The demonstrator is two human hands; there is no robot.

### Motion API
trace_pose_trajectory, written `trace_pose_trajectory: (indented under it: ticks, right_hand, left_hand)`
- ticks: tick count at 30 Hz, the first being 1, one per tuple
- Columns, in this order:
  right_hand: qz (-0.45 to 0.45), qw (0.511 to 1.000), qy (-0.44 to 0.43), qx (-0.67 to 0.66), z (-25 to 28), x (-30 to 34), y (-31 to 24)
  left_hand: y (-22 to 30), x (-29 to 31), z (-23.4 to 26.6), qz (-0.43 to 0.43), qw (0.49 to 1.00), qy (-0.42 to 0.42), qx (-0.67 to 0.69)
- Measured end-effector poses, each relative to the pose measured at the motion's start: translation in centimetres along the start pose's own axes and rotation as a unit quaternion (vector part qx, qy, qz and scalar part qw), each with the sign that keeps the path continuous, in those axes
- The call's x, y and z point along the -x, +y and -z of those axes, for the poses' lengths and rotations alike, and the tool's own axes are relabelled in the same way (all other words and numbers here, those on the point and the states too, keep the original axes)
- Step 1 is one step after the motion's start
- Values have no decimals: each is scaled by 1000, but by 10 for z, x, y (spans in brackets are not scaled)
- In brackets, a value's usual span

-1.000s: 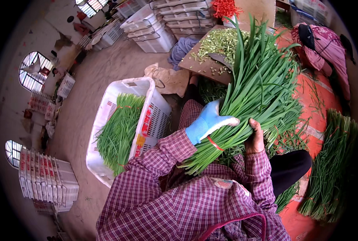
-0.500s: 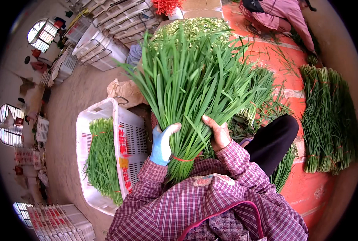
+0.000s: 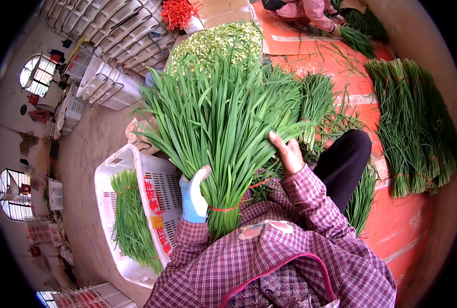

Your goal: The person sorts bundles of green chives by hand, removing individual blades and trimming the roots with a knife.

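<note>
At frame centre, a banded bundle of green chives [image 3: 223,133] is clasped near its base by the gloved left hand [image 3: 193,197]; the bare right hand [image 3: 287,154] is pressed against its leaves. Stalks could slip from the red rubber band [image 3: 226,208] and miss the white crate [image 3: 136,215] at lower left.

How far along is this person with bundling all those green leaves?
Done, by the look of it: tied green bundles lie in the white slatted plastic crate, and more tied bunches rest on the orange mat. In hand: a big fan of long green chive-like leaves with a red band, gripped near its base by the blue-gloved left hand while the bare right hand touches it. Left: loose leaves beyond.
</note>
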State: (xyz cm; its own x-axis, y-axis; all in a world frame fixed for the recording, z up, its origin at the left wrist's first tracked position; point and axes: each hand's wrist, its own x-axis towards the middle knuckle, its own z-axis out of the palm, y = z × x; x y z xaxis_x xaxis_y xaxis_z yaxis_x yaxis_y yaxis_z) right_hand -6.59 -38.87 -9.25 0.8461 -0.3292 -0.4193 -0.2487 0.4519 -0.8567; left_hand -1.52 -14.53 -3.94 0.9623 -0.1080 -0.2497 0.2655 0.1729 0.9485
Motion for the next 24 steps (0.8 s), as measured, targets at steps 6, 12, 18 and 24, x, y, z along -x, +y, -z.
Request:
trace_pose_trajectory:
  ticks: [6, 12, 18, 24]
  right_hand:
    - [445, 872, 204, 9, 21, 18, -67]
    - [648, 661, 8, 378, -34, 45, -109]
    - [590, 647, 14, 483, -20, -2, -71]
    - [548, 719, 16, 428, -21, 1, -64]
  left_hand:
    - [10, 20, -24, -56, 995, -17, -83]
    - [12, 25, -35, -54, 991, -34, -115]
    - [-1, 18, -19, -55, 995, -36, -69]
    - [-18, 5, 1, 17, 1000, -14, 5]
